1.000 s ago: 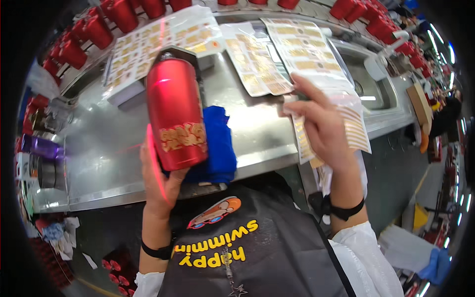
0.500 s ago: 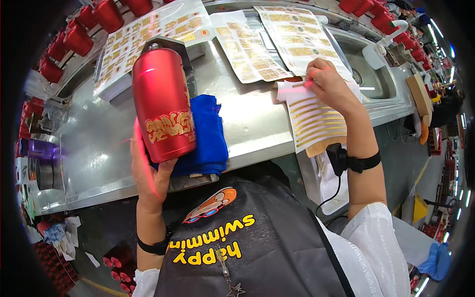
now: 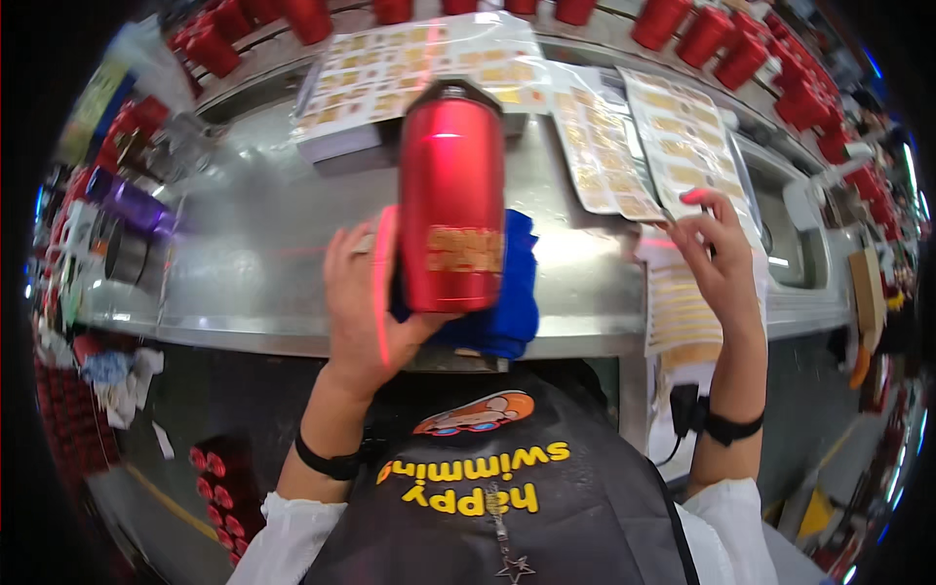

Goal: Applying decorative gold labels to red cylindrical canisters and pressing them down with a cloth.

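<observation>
- Left grip touched the red tumbler above the desk; clamped, I couldn't tell.
- Right grip hovered by the strip sheet, closure unclear.
- Gold pattern was on; facing upper wall looked bare.

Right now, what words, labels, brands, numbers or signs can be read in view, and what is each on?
Black apron: yellow lettering, upside down in the picture, legible; I won't copy its wording.
Red vessel: gold marking near the end closest to the person, blurred; can't tell whether it's writing.
Gold-printed sheets: details too small and blurred to read.
</observation>
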The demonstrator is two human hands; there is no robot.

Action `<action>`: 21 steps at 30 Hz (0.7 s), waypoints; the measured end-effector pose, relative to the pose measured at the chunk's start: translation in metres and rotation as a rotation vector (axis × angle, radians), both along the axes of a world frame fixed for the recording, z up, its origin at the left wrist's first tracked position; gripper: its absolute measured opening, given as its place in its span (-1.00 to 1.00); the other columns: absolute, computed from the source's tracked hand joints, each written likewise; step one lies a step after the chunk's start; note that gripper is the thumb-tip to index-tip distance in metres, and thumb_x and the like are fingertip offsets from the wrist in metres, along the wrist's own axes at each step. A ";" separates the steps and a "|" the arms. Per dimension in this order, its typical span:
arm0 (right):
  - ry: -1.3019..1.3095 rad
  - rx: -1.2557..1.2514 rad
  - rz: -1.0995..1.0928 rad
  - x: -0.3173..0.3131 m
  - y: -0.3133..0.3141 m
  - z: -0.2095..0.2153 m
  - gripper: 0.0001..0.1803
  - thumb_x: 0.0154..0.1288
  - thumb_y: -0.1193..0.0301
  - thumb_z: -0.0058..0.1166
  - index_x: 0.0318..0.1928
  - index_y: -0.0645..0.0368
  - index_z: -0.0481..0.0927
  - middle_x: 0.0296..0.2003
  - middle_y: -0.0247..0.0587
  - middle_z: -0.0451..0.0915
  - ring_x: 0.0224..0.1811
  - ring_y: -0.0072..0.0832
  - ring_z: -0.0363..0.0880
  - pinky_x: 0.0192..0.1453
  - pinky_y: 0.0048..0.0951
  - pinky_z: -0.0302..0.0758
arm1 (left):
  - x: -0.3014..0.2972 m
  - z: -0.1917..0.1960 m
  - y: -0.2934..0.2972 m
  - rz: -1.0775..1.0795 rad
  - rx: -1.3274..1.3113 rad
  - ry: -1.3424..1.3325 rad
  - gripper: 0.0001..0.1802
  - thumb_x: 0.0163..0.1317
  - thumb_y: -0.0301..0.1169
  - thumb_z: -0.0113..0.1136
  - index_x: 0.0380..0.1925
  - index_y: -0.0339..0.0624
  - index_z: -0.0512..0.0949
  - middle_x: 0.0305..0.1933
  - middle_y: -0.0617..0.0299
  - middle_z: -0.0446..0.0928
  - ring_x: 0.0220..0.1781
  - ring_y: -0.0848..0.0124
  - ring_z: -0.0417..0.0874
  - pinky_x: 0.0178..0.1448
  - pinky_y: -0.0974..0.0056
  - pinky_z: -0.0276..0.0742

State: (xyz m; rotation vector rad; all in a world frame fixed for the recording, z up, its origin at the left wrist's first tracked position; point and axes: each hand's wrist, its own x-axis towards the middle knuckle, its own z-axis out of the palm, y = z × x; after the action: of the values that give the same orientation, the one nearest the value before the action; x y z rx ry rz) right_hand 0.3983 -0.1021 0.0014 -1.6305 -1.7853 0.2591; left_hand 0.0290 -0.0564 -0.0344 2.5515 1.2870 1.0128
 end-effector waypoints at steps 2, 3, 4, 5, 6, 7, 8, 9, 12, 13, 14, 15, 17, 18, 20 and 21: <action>0.150 -0.092 0.106 -0.037 -0.006 0.012 -0.96 0.19 0.54 0.23 -0.33 0.21 0.64 -0.04 -0.11 0.51 0.06 -0.23 0.47 0.15 -0.32 0.39 | 0.007 0.005 -0.001 0.025 0.105 0.082 0.11 -0.04 0.24 0.35 0.33 -0.38 0.28 0.20 -0.07 0.45 0.27 -0.01 0.38 0.43 -0.23 0.06; 0.237 -0.153 0.162 -0.058 -0.006 0.016 -0.95 0.17 0.56 0.23 -0.33 0.21 0.64 -0.04 -0.11 0.49 0.08 -0.24 0.46 0.16 -0.31 0.37 | 0.007 0.009 -0.001 0.017 0.141 0.091 0.11 -0.05 0.21 0.37 0.33 -0.40 0.27 0.16 -0.06 0.49 0.26 -0.02 0.39 0.43 -0.25 0.03; 0.169 -0.063 0.281 -0.072 -0.005 0.017 -0.94 0.16 0.56 0.24 -0.33 0.21 0.62 0.00 -0.10 0.46 0.11 -0.23 0.43 0.21 -0.30 0.33 | 0.008 0.012 -0.002 0.017 0.129 0.090 0.10 -0.05 0.19 0.37 0.33 -0.40 0.27 0.14 -0.05 0.50 0.26 -0.01 0.39 0.43 -0.25 0.02; 0.181 -0.100 0.319 -0.085 -0.005 0.017 -0.92 0.15 0.56 0.25 -0.33 0.21 0.62 0.02 -0.08 0.44 0.14 -0.20 0.40 0.23 -0.29 0.30 | 0.008 0.014 -0.003 0.015 0.118 0.088 0.09 -0.04 0.17 0.38 0.33 -0.40 0.27 0.12 -0.04 0.52 0.26 -0.01 0.40 0.43 -0.26 0.01; 0.150 -0.098 0.349 -0.099 -0.005 0.019 -0.91 0.13 0.55 0.26 -0.33 0.20 0.61 0.02 -0.07 0.44 0.12 -0.17 0.40 0.21 -0.27 0.32 | 0.006 0.017 -0.005 0.030 0.128 0.092 0.09 -0.04 0.17 0.38 0.33 -0.40 0.27 0.12 -0.04 0.52 0.26 -0.01 0.40 0.43 -0.26 0.01; 0.117 -0.097 0.375 -0.110 -0.004 0.020 -0.90 0.12 0.54 0.27 -0.33 0.20 0.61 0.01 -0.07 0.43 0.10 -0.15 0.40 0.19 -0.25 0.33 | 0.004 0.017 -0.006 0.029 0.142 0.115 0.08 -0.04 0.15 0.39 0.33 -0.40 0.26 0.10 -0.04 0.53 0.26 -0.01 0.40 0.43 -0.26 0.01; 0.117 -0.091 0.408 -0.120 -0.003 0.022 -0.89 0.10 0.54 0.28 -0.34 0.20 0.61 -0.01 -0.06 0.43 0.08 -0.13 0.40 0.16 -0.24 0.34 | 0.003 0.017 -0.006 0.027 0.155 0.138 0.08 -0.03 0.13 0.39 0.33 -0.41 0.26 0.09 -0.03 0.54 0.27 -0.01 0.39 0.43 -0.26 0.01; 0.117 -0.085 0.438 -0.127 -0.002 0.024 -0.88 0.09 0.53 0.29 -0.34 0.19 0.61 -0.02 -0.06 0.43 0.06 -0.11 0.40 0.14 -0.22 0.35 | 0.003 0.015 -0.006 0.036 0.161 0.138 0.08 -0.03 0.13 0.39 0.33 -0.41 0.26 0.09 -0.03 0.54 0.27 -0.01 0.39 0.43 -0.26 0.01; 0.057 -0.011 0.466 -0.141 0.003 0.026 -0.87 0.08 0.52 0.29 -0.35 0.19 0.60 -0.05 -0.05 0.43 0.03 -0.09 0.40 0.10 -0.19 0.37 | -0.002 -0.006 -0.002 -0.050 0.011 -0.041 0.09 0.02 0.12 0.37 0.38 -0.40 0.17 0.19 -0.03 0.48 0.28 -0.05 0.39 0.42 -0.25 0.02; 0.067 -0.004 0.459 -0.144 0.004 0.024 -0.87 0.07 0.52 0.29 -0.35 0.19 0.60 -0.06 -0.05 0.43 0.03 -0.09 0.40 0.10 -0.18 0.37 | -0.003 -0.013 0.000 -0.046 0.015 -0.042 0.09 0.02 0.12 0.37 0.38 -0.40 0.17 0.19 -0.03 0.48 0.28 -0.05 0.39 0.42 -0.25 0.02; 0.053 0.010 0.465 -0.146 0.005 0.023 -0.87 0.07 0.52 0.29 -0.36 0.19 0.60 -0.06 -0.05 0.43 0.03 -0.08 0.40 0.09 -0.17 0.38 | -0.004 -0.019 0.001 -0.071 -0.064 -0.107 0.09 0.03 0.11 0.37 0.39 -0.40 0.15 0.22 -0.04 0.46 0.30 -0.05 0.36 0.42 -0.23 0.03; 0.051 0.009 0.467 -0.146 0.005 0.023 -0.87 0.07 0.52 0.29 -0.36 0.19 0.60 -0.06 -0.05 0.43 0.03 -0.08 0.40 0.09 -0.17 0.38 | -0.004 -0.021 0.001 -0.096 -0.146 -0.172 0.09 0.04 0.10 0.36 0.39 -0.39 0.13 0.24 -0.04 0.45 0.32 -0.06 0.34 0.42 -0.22 0.04; 0.039 0.011 0.449 -0.148 0.003 0.023 -0.87 0.07 0.51 0.29 -0.36 0.19 0.60 -0.06 -0.05 0.42 0.04 -0.07 0.40 0.10 -0.16 0.38 | -0.002 -0.016 0.001 -0.099 -0.148 -0.170 0.09 0.05 0.09 0.36 0.40 -0.39 0.12 0.26 -0.05 0.43 0.34 -0.06 0.32 0.43 -0.19 0.04; 0.038 0.011 0.451 -0.150 0.004 0.023 -0.87 0.07 0.51 0.29 -0.36 0.19 0.60 -0.06 -0.05 0.42 0.04 -0.07 0.40 0.10 -0.16 0.38 | -0.002 -0.014 0.001 -0.103 -0.148 -0.165 0.08 0.07 0.09 0.35 0.40 -0.39 0.10 0.27 -0.07 0.41 0.36 -0.06 0.29 0.43 -0.17 0.05; 0.005 0.027 0.427 -0.152 0.004 0.023 -0.87 0.08 0.50 0.29 -0.37 0.19 0.59 -0.05 -0.05 0.41 0.07 -0.07 0.39 0.11 -0.14 0.37 | -0.002 -0.015 0.000 -0.085 -0.093 -0.140 0.07 0.10 0.09 0.33 0.40 -0.40 0.10 0.30 -0.07 0.39 0.36 -0.07 0.28 0.44 -0.14 0.05; 0.005 0.026 0.428 -0.153 0.003 0.024 -0.87 0.08 0.50 0.29 -0.37 0.19 0.59 -0.05 -0.05 0.41 0.07 -0.07 0.39 0.11 -0.14 0.37 | -0.002 -0.015 -0.002 -0.070 -0.040 -0.115 0.06 0.12 0.09 0.31 0.41 -0.40 0.09 0.33 -0.08 0.36 0.37 -0.07 0.26 0.45 -0.12 0.04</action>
State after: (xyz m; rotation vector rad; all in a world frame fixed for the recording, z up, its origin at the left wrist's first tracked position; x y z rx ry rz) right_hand 0.2451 -0.0989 0.0251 -1.2133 -2.1119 0.4296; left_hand 0.0274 -0.0583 -0.0489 2.4509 1.1682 1.0909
